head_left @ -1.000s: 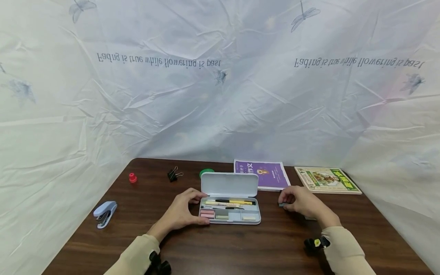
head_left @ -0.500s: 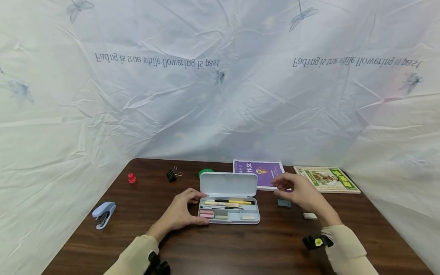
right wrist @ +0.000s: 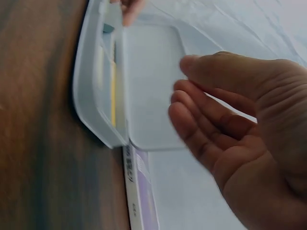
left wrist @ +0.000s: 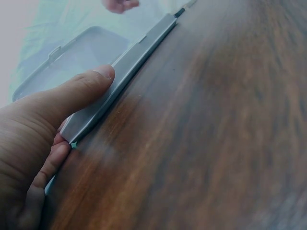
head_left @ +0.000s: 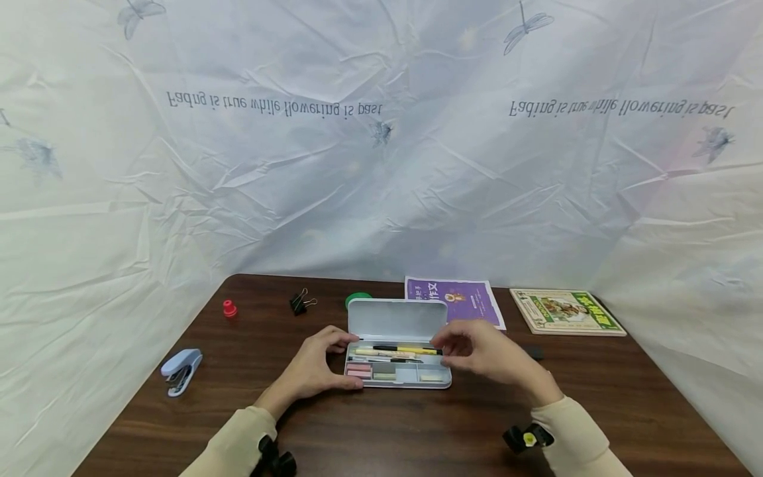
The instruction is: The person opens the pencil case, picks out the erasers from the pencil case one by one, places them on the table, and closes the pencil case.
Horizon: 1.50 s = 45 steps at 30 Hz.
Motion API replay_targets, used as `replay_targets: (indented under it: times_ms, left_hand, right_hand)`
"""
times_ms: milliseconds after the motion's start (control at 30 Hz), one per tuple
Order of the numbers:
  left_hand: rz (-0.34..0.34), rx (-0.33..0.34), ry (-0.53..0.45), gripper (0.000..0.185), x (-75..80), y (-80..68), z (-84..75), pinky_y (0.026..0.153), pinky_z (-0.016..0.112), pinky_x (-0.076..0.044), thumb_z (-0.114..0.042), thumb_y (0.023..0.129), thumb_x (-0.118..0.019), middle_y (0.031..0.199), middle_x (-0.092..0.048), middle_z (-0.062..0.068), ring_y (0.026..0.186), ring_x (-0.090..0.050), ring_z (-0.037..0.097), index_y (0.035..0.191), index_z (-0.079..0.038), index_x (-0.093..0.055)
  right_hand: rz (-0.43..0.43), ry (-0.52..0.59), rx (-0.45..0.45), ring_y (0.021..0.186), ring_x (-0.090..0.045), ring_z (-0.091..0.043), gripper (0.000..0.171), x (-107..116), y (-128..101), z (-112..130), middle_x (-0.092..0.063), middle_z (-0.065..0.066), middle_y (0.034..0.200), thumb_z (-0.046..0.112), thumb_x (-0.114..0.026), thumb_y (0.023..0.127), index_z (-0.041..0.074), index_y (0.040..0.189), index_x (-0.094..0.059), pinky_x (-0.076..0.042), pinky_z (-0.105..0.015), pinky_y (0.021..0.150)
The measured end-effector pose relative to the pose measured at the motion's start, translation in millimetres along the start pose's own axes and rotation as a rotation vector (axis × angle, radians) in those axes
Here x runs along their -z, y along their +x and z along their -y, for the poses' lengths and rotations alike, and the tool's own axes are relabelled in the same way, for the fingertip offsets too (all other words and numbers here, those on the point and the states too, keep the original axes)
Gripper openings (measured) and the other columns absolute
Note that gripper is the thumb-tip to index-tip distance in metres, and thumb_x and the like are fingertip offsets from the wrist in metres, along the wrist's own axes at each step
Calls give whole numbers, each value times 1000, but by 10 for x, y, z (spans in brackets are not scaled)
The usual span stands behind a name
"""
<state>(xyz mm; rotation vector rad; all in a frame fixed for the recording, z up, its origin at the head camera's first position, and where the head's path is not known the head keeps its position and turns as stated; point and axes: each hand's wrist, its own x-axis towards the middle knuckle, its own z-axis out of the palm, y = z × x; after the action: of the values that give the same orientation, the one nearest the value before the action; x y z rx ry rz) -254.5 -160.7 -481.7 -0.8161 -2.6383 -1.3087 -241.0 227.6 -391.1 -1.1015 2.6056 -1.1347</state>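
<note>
A pale grey pencil case [head_left: 397,387] lies with its lid [head_left: 397,319] raised. My left hand [head_left: 316,364] holds its left end, thumb along the front wall and fingers at the back corner. Inside are several pens, among them a yellow and black pen [head_left: 417,350]. Small compartments at the front hold pink erasers [head_left: 359,371], a grey-green block [head_left: 384,376] and a whitish block [head_left: 432,378]. My right hand [head_left: 483,351] hovers at the case's right end, fingers loosely bent; the right wrist view shows nothing between thumb and fingertips.
Behind the case lie a purple book [head_left: 471,301] and a green-covered book [head_left: 569,311]. A dark flat piece [head_left: 532,352] shows beyond my right wrist. To the left are a stapler [head_left: 181,371], a red cap-like piece [head_left: 230,308], a binder clip [head_left: 302,302] and a green round item [head_left: 357,299].
My right hand let go of the small blue block on the table, rose, then moved left to the pencil case. The white block is now hidden behind that arm. My left hand stays put.
</note>
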Motion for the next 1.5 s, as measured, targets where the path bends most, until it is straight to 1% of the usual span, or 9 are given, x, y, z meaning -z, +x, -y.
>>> replay_targets:
  times_ms: [133,233,333,533,600,867,1200,1367,1500]
  left_hand:
    - [-3,-6,-1,79,-1,0,3,107,39,-61,-55,77,-103,133,-69,-2,121,-67,19,140,-17,-74]
    - [-4,-9,-3,79,1,-1,3,107,39,-61,-54,77,-103,132,-69,-2,121,-67,18,141,-17,-74]
    - [-5,-12,-4,79,3,0,1,107,38,-61,-54,77,-103,132,-69,-2,121,-67,19,141,-17,-74]
    - [0,-7,-6,78,6,-2,-3,107,38,-61,-54,77,-103,133,-68,-2,121,-66,18,140,-16,-74]
    - [0,-7,-5,78,4,-2,-3,107,38,-61,-53,77,-103,133,-68,-2,121,-66,18,140,-16,-75]
    - [-8,-8,0,79,-1,-2,6,106,38,-61,-53,76,-104,132,-69,-2,120,-67,18,140,-17,-75]
    - [-3,-7,10,79,3,-1,13,105,38,-61,-54,77,-103,132,-69,-2,119,-67,18,140,-17,-75]
    - [-4,-5,11,79,-2,0,17,106,38,-61,-55,76,-103,132,-69,-3,120,-67,18,140,-17,-75]
    - [-2,-6,16,79,-6,3,19,106,38,-61,-55,77,-103,132,-69,-2,120,-67,18,140,-18,-75]
  right_hand:
    - [84,-61,18,94,-72,-7,20,-132,46,44,-79,-6,110,1,-83,99,7,118,-81,-66,-30,83]
    - [119,-125,17,93,-72,-7,17,-210,80,66,-79,-1,107,2,-83,99,9,115,-81,-66,-31,83]
    - [140,-167,13,93,-72,-8,16,-262,100,61,-78,1,106,3,-82,100,11,113,-82,-66,-31,82]
    - [165,-211,-12,92,-68,-2,15,-320,111,37,-78,4,107,6,-83,100,15,111,-83,-64,-28,81]
    - [166,-221,-9,91,-68,-2,14,-333,115,43,-78,4,106,6,-84,99,15,110,-83,-63,-29,80]
    - [141,-238,-5,87,-66,-1,16,-383,137,75,-76,9,97,3,-84,97,17,103,-80,-62,-28,77]
    - [65,-205,8,91,-72,-4,20,-345,109,87,-80,7,99,-2,-82,98,17,103,-84,-66,-35,80]
    - [52,-234,28,91,-72,-5,24,-326,106,85,-80,6,101,-6,-80,96,15,107,-85,-65,-32,79]
    - [2,-254,39,87,-68,-6,25,-233,81,101,-77,6,99,-7,-79,94,12,107,-85,-63,-29,75]
